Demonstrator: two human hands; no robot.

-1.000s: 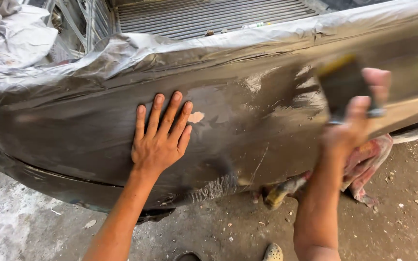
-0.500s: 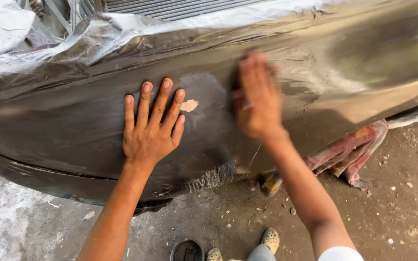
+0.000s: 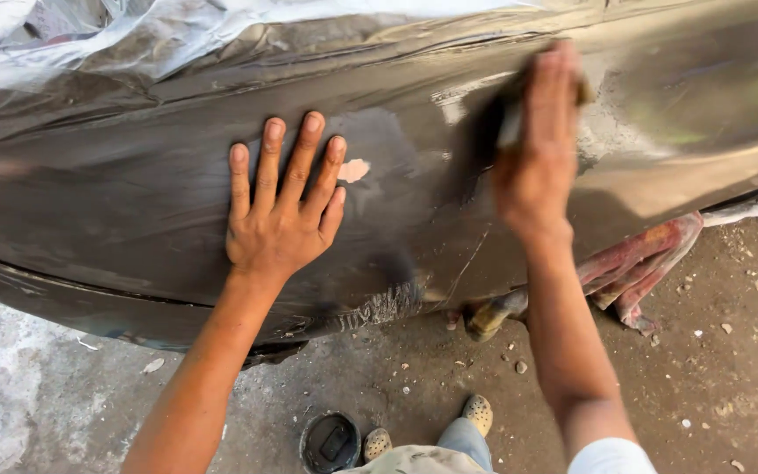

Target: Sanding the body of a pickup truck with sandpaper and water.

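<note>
A dark, dull car body panel (image 3: 116,193) fills the upper view, with a small pink filler spot (image 3: 354,169) near its middle. My left hand (image 3: 278,215) lies flat on the panel with fingers spread, just left of that spot. My right hand (image 3: 539,149) presses a dark sanding block (image 3: 506,118) against the panel to the right; the hand hides most of the block. Pale scuffed patches (image 3: 611,132) show on the panel beside the block.
Crumpled plastic sheeting (image 3: 133,44) covers the top of the car. A reddish rag (image 3: 647,254) lies on the dirt ground under the panel. A small dark round tin (image 3: 329,441) sits by my feet, next to my shoe (image 3: 477,411).
My right hand swept from the far right to the middle of the panel, then back a little rightward and up. The left hand stayed flat in place.
</note>
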